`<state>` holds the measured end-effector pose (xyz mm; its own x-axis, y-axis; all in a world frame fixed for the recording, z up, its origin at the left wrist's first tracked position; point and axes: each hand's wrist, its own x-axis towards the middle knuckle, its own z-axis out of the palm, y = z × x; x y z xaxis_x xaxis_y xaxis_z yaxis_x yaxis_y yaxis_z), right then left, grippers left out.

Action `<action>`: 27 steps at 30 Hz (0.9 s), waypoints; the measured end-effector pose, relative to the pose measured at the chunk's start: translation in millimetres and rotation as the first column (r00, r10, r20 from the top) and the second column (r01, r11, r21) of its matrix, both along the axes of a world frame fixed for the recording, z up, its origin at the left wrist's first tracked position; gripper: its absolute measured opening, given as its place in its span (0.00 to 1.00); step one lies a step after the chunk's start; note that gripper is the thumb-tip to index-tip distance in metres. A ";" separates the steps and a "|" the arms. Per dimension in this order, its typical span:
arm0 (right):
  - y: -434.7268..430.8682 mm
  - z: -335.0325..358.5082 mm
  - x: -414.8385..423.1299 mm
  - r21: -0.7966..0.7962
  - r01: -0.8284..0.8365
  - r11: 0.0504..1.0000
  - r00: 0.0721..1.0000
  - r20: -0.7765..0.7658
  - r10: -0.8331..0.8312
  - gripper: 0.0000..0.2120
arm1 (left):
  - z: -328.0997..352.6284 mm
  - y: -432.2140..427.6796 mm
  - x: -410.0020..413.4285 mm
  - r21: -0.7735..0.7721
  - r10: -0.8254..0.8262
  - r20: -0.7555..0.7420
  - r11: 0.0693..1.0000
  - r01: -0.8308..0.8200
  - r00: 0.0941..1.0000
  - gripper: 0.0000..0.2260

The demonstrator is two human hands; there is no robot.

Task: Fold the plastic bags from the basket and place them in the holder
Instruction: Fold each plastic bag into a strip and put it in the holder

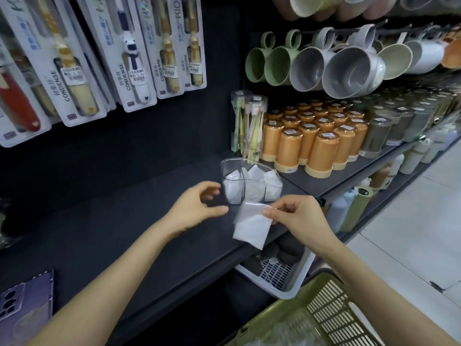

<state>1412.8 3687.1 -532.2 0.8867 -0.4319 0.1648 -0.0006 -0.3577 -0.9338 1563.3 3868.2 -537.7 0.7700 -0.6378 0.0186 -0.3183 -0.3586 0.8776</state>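
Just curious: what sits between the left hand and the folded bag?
Nothing; in the head view only a strip of bare dark shelf separates the left hand from the folded bag, which the right hand pinches.

White bag (252,226); olive-green lattice basket (329,305); clear holder (230,163); phone case (25,303) perhaps purple.

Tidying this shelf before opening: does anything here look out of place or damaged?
A purple phone lies on the dark shelf at the near left, odd for a shop display. The folded bags sit tidily in the clear holder, and the bag the right hand pinches looks intact.
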 end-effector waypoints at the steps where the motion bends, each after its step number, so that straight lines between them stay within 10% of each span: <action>1: -7.5 2.1 1.2 -0.006 0.009 1.000 1.000 -0.005 -0.009 0.08 | -4.0 -9.1 12.5 0.033 0.045 0.040 0.998 -0.047 0.998 0.29; 7: -46.5 5.7 16.3 -0.185 0.010 0.983 0.995 -0.093 -0.028 0.06 | -23.9 -57.8 67.9 0.012 -0.028 -0.171 0.999 0.030 0.985 0.52; 22: -34.6 34.4 56.9 -0.149 -0.171 0.974 0.985 -0.039 0.167 0.03 | -31.9 -32.3 9.0 -0.174 -0.141 0.021 0.974 0.143 0.990 0.43; 27: -14.1 15.4 76.2 -0.453 -0.099 0.886 0.993 -0.099 0.060 0.03 | -32.3 -15.3 -15.0 -0.148 -0.100 0.104 0.982 0.115 0.990 0.43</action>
<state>1489.0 3673.0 -516.7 0.9336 -0.2531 0.2537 -0.0218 -0.7467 -0.6648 1548.3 3852.9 -570.0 0.6868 -0.7008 0.1929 -0.4328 -0.1810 0.8831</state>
